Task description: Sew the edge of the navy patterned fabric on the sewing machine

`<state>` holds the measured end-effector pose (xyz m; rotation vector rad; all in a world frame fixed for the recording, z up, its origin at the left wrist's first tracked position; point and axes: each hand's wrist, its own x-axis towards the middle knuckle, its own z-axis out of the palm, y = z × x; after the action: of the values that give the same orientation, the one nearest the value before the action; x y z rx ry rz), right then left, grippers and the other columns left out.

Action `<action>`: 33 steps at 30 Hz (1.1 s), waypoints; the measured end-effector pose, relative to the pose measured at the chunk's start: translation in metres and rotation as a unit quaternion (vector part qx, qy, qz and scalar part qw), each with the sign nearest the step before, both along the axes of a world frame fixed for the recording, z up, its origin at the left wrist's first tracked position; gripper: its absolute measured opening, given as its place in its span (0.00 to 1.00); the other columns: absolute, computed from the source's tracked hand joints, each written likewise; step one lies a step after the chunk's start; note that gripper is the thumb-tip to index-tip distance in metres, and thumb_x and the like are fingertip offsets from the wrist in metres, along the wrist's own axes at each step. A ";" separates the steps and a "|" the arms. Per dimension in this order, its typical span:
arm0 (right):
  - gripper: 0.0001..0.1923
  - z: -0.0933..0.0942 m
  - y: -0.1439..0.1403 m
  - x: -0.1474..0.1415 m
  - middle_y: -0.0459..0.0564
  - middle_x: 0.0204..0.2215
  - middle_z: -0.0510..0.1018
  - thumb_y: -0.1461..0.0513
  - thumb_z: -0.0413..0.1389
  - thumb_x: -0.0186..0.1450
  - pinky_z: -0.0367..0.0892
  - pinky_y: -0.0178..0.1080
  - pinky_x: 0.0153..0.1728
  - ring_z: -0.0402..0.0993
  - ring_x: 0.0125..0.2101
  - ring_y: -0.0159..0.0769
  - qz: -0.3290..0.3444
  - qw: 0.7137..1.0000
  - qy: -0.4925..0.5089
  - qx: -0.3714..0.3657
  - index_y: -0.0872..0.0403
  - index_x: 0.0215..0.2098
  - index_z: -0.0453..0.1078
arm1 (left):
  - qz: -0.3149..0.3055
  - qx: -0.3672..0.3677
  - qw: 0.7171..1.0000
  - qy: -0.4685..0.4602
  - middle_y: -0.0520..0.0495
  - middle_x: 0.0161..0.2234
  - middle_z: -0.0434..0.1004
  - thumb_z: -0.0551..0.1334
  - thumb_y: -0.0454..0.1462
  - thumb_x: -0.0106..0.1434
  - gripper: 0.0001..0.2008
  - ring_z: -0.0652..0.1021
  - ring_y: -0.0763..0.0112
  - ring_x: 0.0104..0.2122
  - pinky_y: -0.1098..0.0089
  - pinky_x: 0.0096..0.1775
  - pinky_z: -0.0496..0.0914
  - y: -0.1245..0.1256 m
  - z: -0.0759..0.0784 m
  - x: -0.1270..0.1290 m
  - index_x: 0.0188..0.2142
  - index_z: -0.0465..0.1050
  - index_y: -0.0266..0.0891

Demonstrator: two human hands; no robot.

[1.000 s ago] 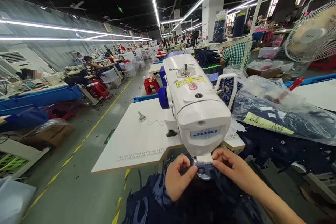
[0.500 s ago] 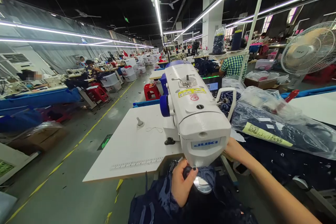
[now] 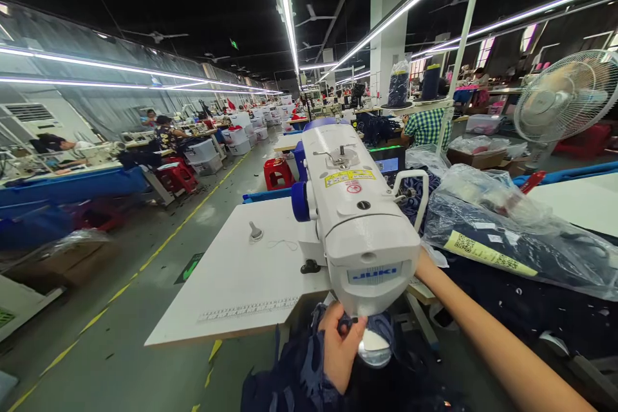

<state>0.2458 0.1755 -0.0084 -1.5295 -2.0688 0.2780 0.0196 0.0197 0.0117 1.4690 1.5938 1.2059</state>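
Note:
A white sewing machine [image 3: 360, 219] with a JUKI label stands in front of me, its head end facing me. Just below that head, my left hand [image 3: 338, 346] is closed, thumb and fingers pinching a navy patterned garment [image 3: 309, 360]. The garment's folds lie around the end of the machine's lower arm, where a shiny metal plate [image 3: 374, 351] shows beside my thumb. My right hand [image 3: 423, 265] reaches round the far right side of the head. Its fingers are hidden behind the machine, so what they hold or touch does not show.
On the white tabletop [image 3: 232, 257] left of the machine are a printed ruler, a thread and a small grey object. Plastic-bagged navy garments [image 3: 512, 238] lie at right, near a large fan [image 3: 555, 100]. Thread cones [image 3: 431, 82] stand behind. A person in a checked shirt [image 3: 427, 127] sits beyond.
The whole view has shifted slightly. My left hand stays pinched on the garment under the machine head, the cloth folds beside it a little changed. My right hand remains behind the head.

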 end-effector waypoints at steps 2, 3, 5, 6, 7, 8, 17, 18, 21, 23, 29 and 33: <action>0.14 -0.003 -0.001 0.005 0.52 0.48 0.72 0.59 0.53 0.68 0.71 0.46 0.42 0.73 0.43 0.40 0.000 1.000 -0.001 -0.017 0.55 0.50 0.67 | -0.001 0.006 1.000 0.004 0.45 0.29 0.75 0.60 0.48 0.54 0.16 0.73 0.65 0.30 0.69 0.29 0.65 0.001 -0.005 -0.001 0.32 0.73 0.37; 0.14 -0.004 -0.002 0.007 0.51 0.48 0.72 0.59 0.53 0.68 0.71 0.46 0.42 0.73 0.43 0.40 0.001 1.000 0.003 -0.025 0.55 0.50 0.67 | -0.003 0.007 1.000 0.004 0.46 0.28 0.75 0.60 0.49 0.54 0.16 0.73 0.65 0.29 0.69 0.29 0.65 0.002 -0.007 -0.001 0.31 0.73 0.37; 0.13 -0.005 -0.004 0.009 0.51 0.48 0.72 0.59 0.53 0.68 0.71 0.46 0.42 0.73 0.43 0.40 0.000 0.999 0.013 -0.031 0.54 0.50 0.67 | -0.004 0.005 1.000 -0.006 0.46 0.27 0.75 0.60 0.49 0.54 0.16 0.73 0.65 0.29 0.69 0.29 0.65 0.001 -0.008 -0.001 0.30 0.72 0.38; 0.13 -0.004 -0.004 0.010 0.51 0.48 0.72 0.59 0.53 0.68 0.70 0.46 0.42 0.73 0.43 0.40 -0.002 0.999 0.020 -0.033 0.54 0.50 0.67 | -0.004 0.003 1.000 -0.011 0.46 0.27 0.75 0.60 0.49 0.54 0.16 0.74 0.64 0.30 0.68 0.29 0.65 0.001 -0.007 -0.001 0.30 0.72 0.38; 0.13 -0.003 -0.005 0.011 0.51 0.48 0.72 0.59 0.54 0.68 0.70 0.46 0.42 0.73 0.43 0.39 -0.005 0.999 0.029 -0.034 0.54 0.50 0.67 | -0.005 0.000 1.000 -0.017 0.45 0.28 0.75 0.60 0.49 0.54 0.16 0.74 0.63 0.31 0.68 0.30 0.66 0.000 -0.006 -0.001 0.31 0.73 0.38; 0.13 -0.001 -0.006 0.011 0.52 0.47 0.73 0.59 0.54 0.68 0.70 0.47 0.43 0.73 0.43 0.39 -0.007 0.999 0.039 -0.035 0.54 0.49 0.67 | -0.003 -0.002 1.000 -0.022 0.45 0.29 0.76 0.60 0.49 0.54 0.16 0.74 0.63 0.32 0.67 0.32 0.66 0.000 -0.003 -0.001 0.31 0.73 0.38; 0.13 0.043 -0.063 -0.007 0.50 0.34 0.77 0.58 0.49 0.67 0.68 0.40 0.35 0.72 0.32 0.38 0.061 0.975 0.201 -0.067 0.55 0.41 0.71 | 0.017 -0.017 1.000 -0.005 0.47 0.30 0.77 0.62 0.48 0.53 0.15 0.74 0.63 0.34 0.69 0.31 0.65 -0.005 0.012 0.001 0.32 0.74 0.39; 0.14 0.047 -0.076 -0.011 0.48 0.30 0.76 0.56 0.49 0.66 0.68 0.38 0.31 0.71 0.28 0.36 0.079 0.969 0.219 -0.088 0.55 0.41 0.72 | 0.022 -0.018 1.000 -0.002 0.48 0.30 0.76 0.62 0.48 0.53 0.15 0.74 0.64 0.34 0.69 0.31 0.65 -0.005 0.013 0.001 0.30 0.73 0.39; 0.16 0.053 -0.111 -0.024 0.44 0.23 0.72 0.52 0.52 0.65 0.64 0.33 0.24 0.66 0.21 0.29 0.131 0.911 0.342 -0.189 0.56 0.36 0.74 | 0.021 -0.016 1.000 0.003 0.48 0.31 0.76 0.62 0.47 0.53 0.13 0.74 0.64 0.34 0.69 0.30 0.64 -0.006 0.016 0.002 0.28 0.72 0.39; 0.16 0.053 -0.127 -0.030 0.44 0.24 0.71 0.51 0.57 0.62 0.62 0.33 0.25 0.63 0.21 0.27 0.144 0.845 0.448 -0.255 0.56 0.33 0.74 | 0.014 -0.021 1.000 0.000 0.48 0.31 0.76 0.62 0.47 0.53 0.13 0.74 0.64 0.35 0.69 0.31 0.64 -0.007 0.018 0.002 0.28 0.71 0.40; 0.14 0.051 -0.135 -0.037 0.44 0.29 0.72 0.54 0.60 0.61 0.61 0.31 0.26 0.64 0.26 0.28 0.138 0.802 0.510 -0.278 0.53 0.40 0.71 | -0.009 -0.018 1.000 -0.009 0.47 0.33 0.75 0.61 0.46 0.54 0.13 0.74 0.64 0.34 0.68 0.32 0.63 -0.007 0.020 0.002 0.30 0.72 0.38; 0.10 0.050 -0.140 -0.042 0.46 0.29 0.74 0.55 0.56 0.64 0.66 0.34 0.28 0.69 0.29 0.33 0.127 0.876 0.418 -0.205 0.53 0.36 0.69 | -0.011 -0.018 1.000 -0.014 0.46 0.32 0.75 0.60 0.46 0.55 0.13 0.74 0.64 0.35 0.69 0.31 0.62 -0.007 0.016 0.003 0.32 0.72 0.38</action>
<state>0.2042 0.0356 0.0417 -1.0305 -1.5220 1.2979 0.0222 0.0129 0.0281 1.4384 1.5686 1.1740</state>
